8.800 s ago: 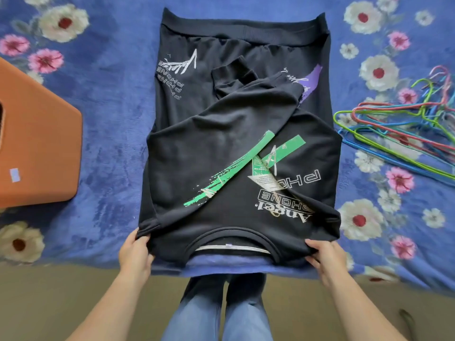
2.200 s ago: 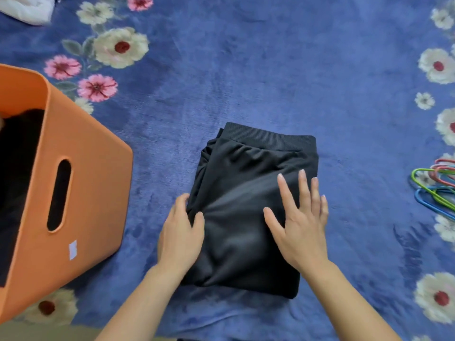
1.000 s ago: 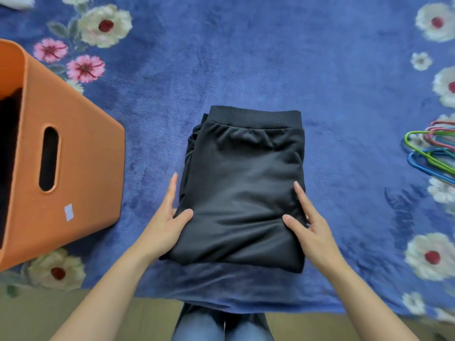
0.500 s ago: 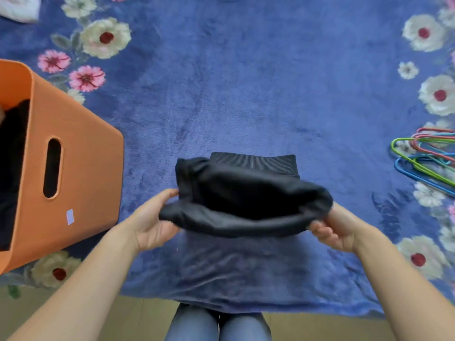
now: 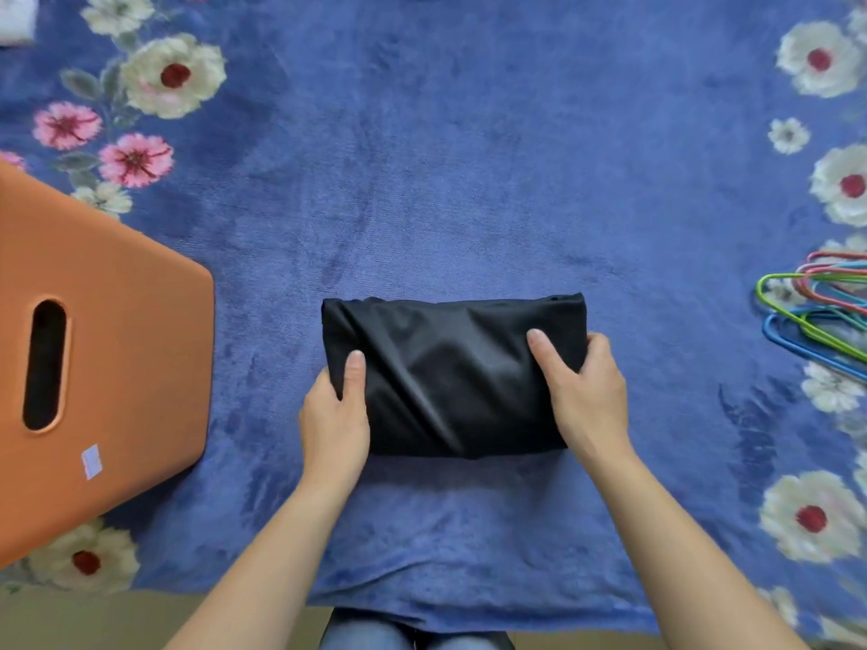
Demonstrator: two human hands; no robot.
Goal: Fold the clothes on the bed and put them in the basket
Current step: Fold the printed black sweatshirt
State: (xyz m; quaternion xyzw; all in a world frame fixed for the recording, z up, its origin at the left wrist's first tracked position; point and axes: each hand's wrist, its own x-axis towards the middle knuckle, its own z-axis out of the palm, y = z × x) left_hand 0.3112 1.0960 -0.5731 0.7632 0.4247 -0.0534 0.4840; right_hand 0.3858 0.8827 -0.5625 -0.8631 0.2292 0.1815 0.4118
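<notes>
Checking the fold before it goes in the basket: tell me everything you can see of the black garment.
The black garment is folded into a thick oblong bundle, long side running left to right. Its cloth looks soft and matte, with diagonal creases on top; no print shows. It lies on, or just above, the blue flowered blanket, right of the orange basket and apart from it. The left hand grips its left end, the right hand its right end, thumbs on top.

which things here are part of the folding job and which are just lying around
Part of the job: folded black garment, held at both ends by the left hand and right hand; orange basket.
Just lying about: coloured hangers, on the floral blanket.
</notes>
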